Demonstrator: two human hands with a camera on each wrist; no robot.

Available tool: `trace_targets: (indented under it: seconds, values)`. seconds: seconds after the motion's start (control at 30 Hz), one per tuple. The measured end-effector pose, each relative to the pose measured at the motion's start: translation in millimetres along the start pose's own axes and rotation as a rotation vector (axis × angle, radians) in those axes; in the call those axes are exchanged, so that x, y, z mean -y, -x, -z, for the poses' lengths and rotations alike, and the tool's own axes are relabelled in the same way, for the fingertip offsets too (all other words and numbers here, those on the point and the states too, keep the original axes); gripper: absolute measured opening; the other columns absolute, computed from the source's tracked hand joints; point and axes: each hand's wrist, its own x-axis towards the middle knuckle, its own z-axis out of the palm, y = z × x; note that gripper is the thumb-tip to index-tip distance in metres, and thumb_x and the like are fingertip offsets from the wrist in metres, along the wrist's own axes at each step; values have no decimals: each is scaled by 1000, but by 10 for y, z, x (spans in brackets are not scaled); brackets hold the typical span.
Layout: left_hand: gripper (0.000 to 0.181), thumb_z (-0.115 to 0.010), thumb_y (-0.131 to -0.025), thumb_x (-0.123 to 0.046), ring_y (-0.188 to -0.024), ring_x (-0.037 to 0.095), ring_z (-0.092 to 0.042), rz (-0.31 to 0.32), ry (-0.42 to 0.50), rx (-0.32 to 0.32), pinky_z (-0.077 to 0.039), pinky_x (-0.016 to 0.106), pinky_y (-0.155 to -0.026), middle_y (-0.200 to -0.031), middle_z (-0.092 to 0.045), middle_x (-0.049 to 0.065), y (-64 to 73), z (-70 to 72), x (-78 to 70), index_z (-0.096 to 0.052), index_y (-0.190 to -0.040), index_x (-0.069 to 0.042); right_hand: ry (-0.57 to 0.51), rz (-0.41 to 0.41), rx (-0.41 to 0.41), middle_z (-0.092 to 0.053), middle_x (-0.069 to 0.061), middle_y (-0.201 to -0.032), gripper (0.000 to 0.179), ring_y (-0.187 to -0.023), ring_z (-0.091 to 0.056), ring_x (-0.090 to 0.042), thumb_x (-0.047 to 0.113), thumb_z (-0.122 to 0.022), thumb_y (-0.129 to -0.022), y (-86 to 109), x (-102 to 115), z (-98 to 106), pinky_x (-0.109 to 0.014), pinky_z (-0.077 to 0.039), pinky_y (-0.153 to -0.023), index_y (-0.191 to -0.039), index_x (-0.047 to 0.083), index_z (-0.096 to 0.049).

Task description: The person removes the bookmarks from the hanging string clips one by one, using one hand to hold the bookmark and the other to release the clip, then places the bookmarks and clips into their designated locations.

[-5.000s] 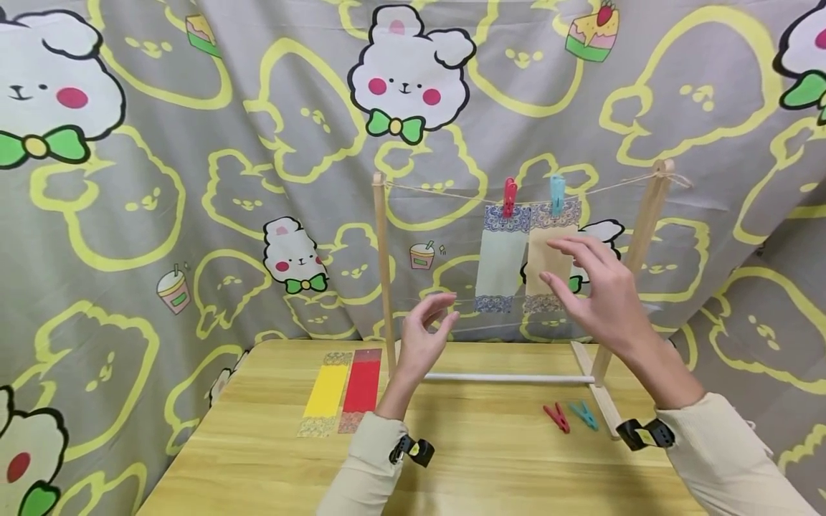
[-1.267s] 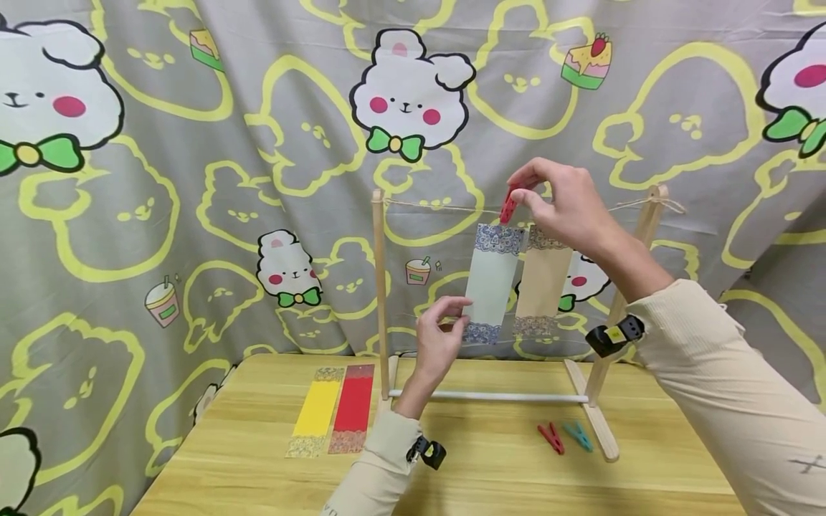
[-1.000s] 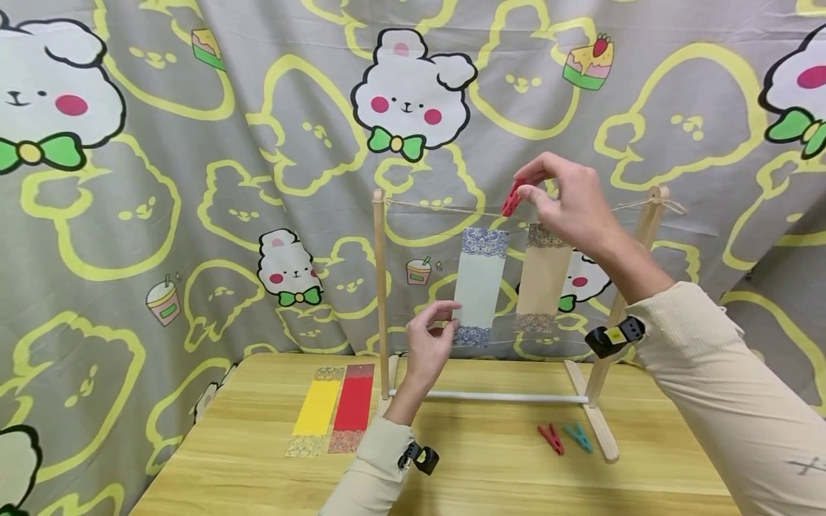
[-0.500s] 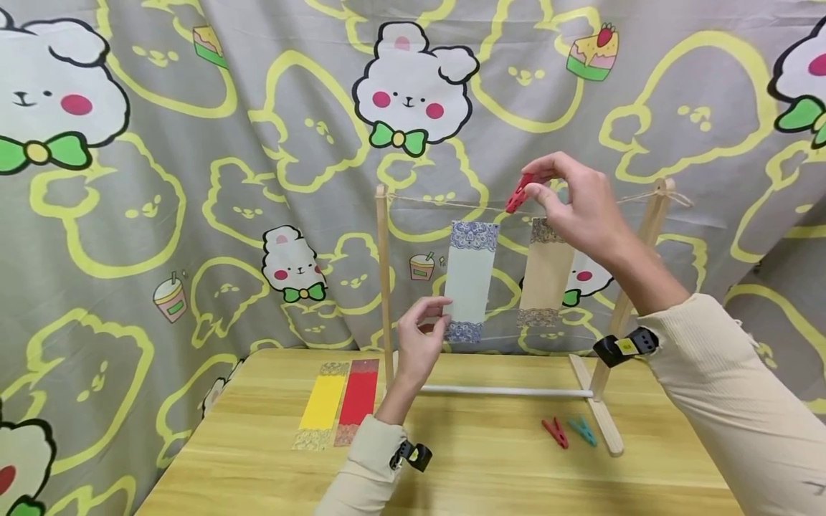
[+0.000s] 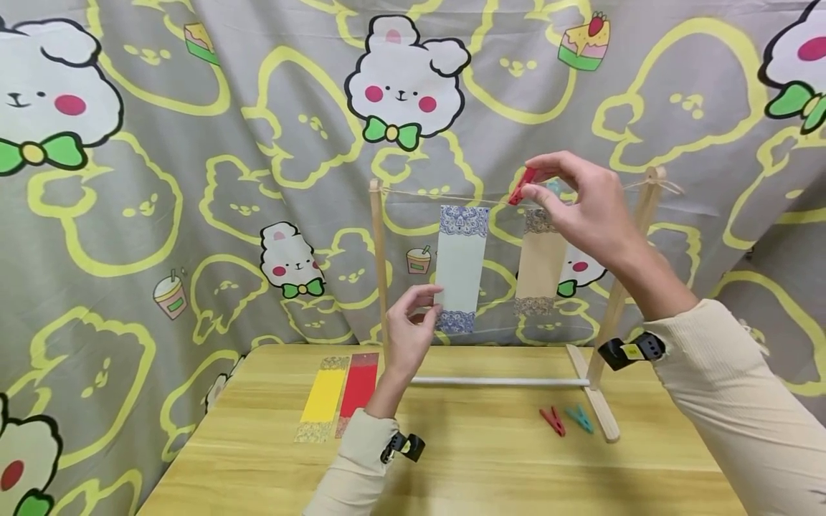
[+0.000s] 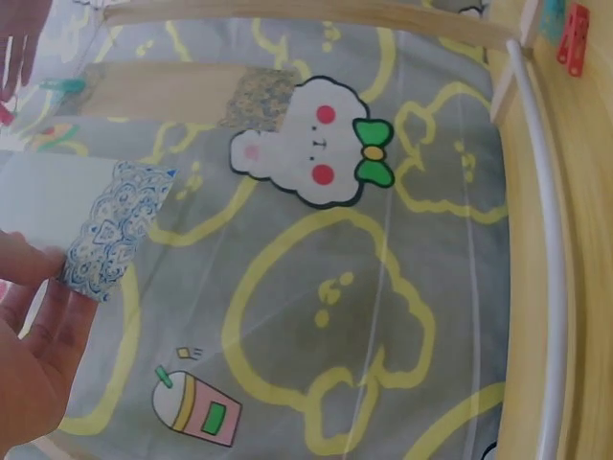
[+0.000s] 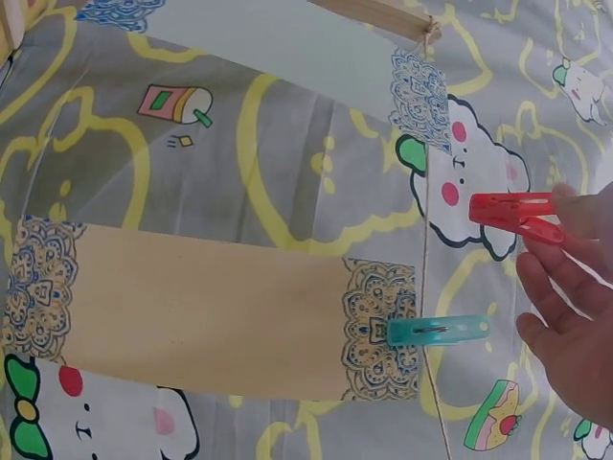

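Note:
My left hand (image 5: 411,328) pinches the lower left edge of a pale blue paper strip (image 5: 461,265) with blue lace-patterned ends. That strip stands upright, its top just below the string (image 5: 426,193). Between thumb and fingers of my right hand (image 5: 594,208) is a red clothespin (image 7: 512,213), off the string in the right wrist view. A teal clothespin (image 7: 436,331) clips a tan patterned strip (image 7: 211,307) to the string; in the head view my right hand partly covers its top.
A wooden frame with a left post (image 5: 378,265), right post (image 5: 622,287) and white crossbar (image 5: 503,381) stands on the table (image 5: 452,473). Yellow (image 5: 323,398) and red (image 5: 359,387) strips lie left; a red clothespin (image 5: 553,421) and teal clothespin (image 5: 580,418) lie right. A patterned curtain (image 5: 213,215) hangs behind.
My right hand has taken the red clothespin off the pale blue strip and string. My left hand has taken hold of that strip and moved it left, away from the tan one.

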Motion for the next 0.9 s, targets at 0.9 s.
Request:
trace_targets:
  seconds: [0.9]
  values:
    - [31,-71,-88,13,-85,32,-71,-19,52,0,-57,21,-64,-101,-75,12,62,231,-56,-74,-113,-6,-162,115,-108,-71,-9,-106,35,-94,-68,-3,-6,-76,-88,328,-77,-47,-17,-53,-91,-123,1,-73]
